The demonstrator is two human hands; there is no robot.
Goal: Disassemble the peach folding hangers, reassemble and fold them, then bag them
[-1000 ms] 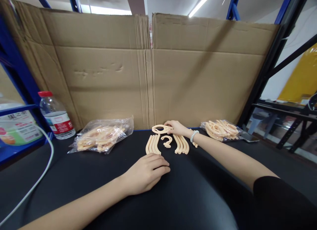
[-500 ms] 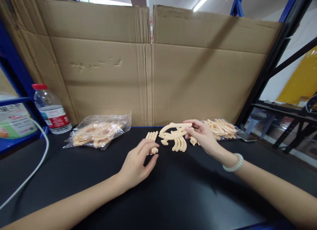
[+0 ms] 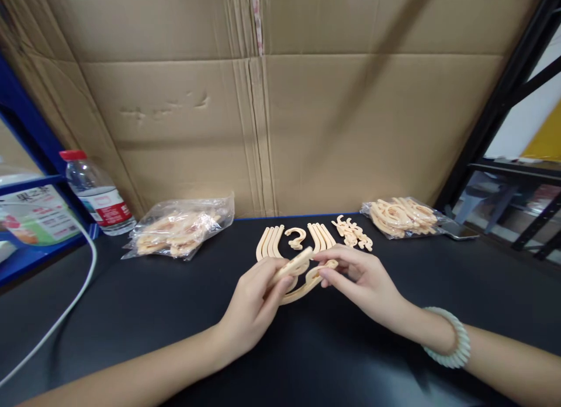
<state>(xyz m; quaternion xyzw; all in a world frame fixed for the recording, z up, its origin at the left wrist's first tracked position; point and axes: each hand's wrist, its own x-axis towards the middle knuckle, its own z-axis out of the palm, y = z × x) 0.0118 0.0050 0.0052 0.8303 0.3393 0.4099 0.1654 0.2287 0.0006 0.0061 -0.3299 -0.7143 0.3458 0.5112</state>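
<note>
Between my hands is a beige plastic folding clothes hanger (image 3: 294, 267) with curved arms, held above the table. My left hand (image 3: 252, 305) pinches its left part between thumb and fingers. On the other side, the fingers of my right hand (image 3: 366, 278) close on the end of a curved arm. Just beyond lie loose hanger arms in two rows, a left row (image 3: 269, 242) and a right row (image 3: 322, 236). A hanger hook (image 3: 297, 239) sits between the rows. Several small hooks (image 3: 353, 232) are heaped to the right.
A clear bag of beige parts (image 3: 179, 229) lies at the back left, another bag (image 3: 398, 216) at the back right beside a phone (image 3: 460, 229). A water bottle (image 3: 100, 194) and a white cable (image 3: 79, 290) are at left. Cardboard (image 3: 175, 121) walls the black table's back.
The hanger has come down and nearer, from my right hand alone into both hands. My left hand has left the left row of arms and gripped it. The view has tilted down.
</note>
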